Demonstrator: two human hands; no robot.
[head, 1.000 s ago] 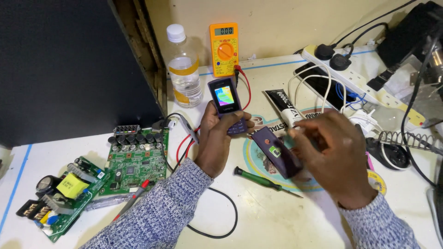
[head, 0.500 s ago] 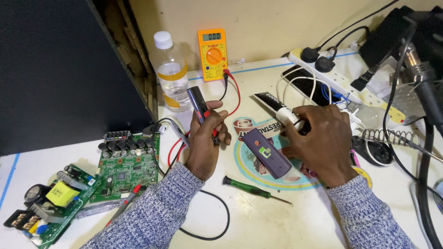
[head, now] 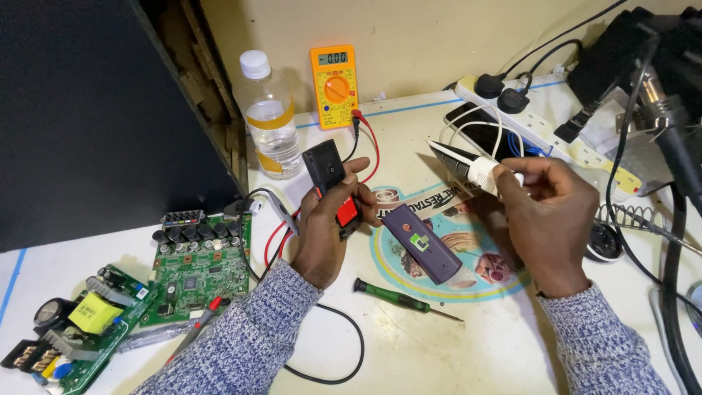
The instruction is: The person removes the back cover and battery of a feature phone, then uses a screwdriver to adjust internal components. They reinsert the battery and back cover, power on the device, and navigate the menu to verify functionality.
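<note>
Tilting further since half a second ago, the small black device with a red lower end (head: 333,186) is now showing its matte back in the centre of the frame, where the left hand (head: 322,227) is gripping it, fingers wrapped round its lower part. Over at centre right, the right hand (head: 545,212) is pinching a black-and-white squeeze tube (head: 468,165) by its white end, its flattened end pointing to upper left. Between both hands a dark purple oblong dongle (head: 423,243) with a green mark is lying flat on a round printed mat (head: 409,281). Just below it a green-handled screwdriver (head: 398,298) is resting on the smooth white bench (head: 482,344). A clear ribbed plastic bottle (head: 269,121) and an orange multimeter (head: 335,86) are standing at upper centre against a cream wall, and green circuit boards (head: 194,267) studded with components are lying at lower left.
</note>
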